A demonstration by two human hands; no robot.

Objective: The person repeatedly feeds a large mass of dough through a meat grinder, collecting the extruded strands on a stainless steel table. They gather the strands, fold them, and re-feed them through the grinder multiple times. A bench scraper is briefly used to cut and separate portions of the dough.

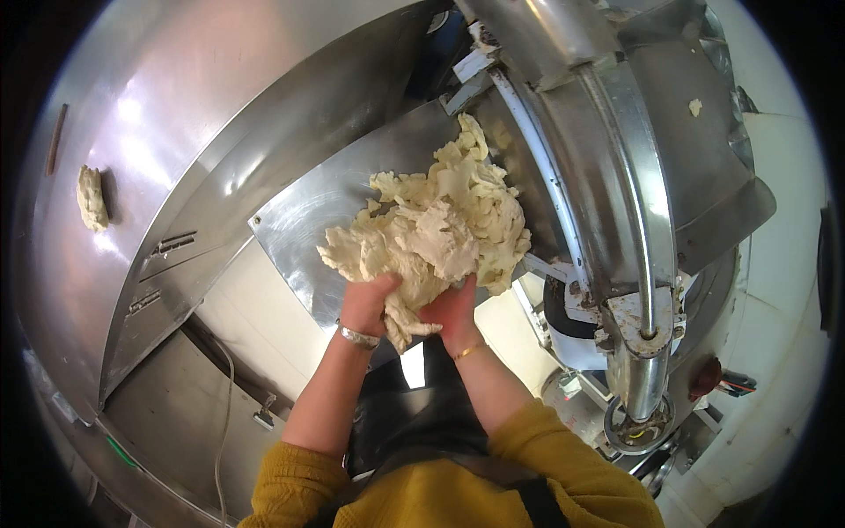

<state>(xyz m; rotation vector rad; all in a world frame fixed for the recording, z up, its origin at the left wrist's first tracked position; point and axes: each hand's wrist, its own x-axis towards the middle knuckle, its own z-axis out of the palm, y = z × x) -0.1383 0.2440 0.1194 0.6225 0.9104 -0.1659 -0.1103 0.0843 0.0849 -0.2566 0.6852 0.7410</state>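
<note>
A large, ragged mass of pale dough [442, 231] lies on a steel tray-like surface [290, 244] in front of me. My left hand [370, 300] grips the near left part of the dough, thumb on top and the fingers hidden beneath it. My right hand [455, 307] is under the near right part, palm turned up, with its fingertips hidden by the dough. A loose flap of dough hangs between my two hands. Just right of the dough stands a metal machine with steel rollers [594, 165].
On the steel worktop [171, 86] at left lie a small dough piece [92, 198] and a thin brown stick [57, 138]. A sloping steel chute [693, 152] with dough scraps is at the right. A round metal container [639, 426] stands below the machine. A pale cable [228, 396] hangs at lower left.
</note>
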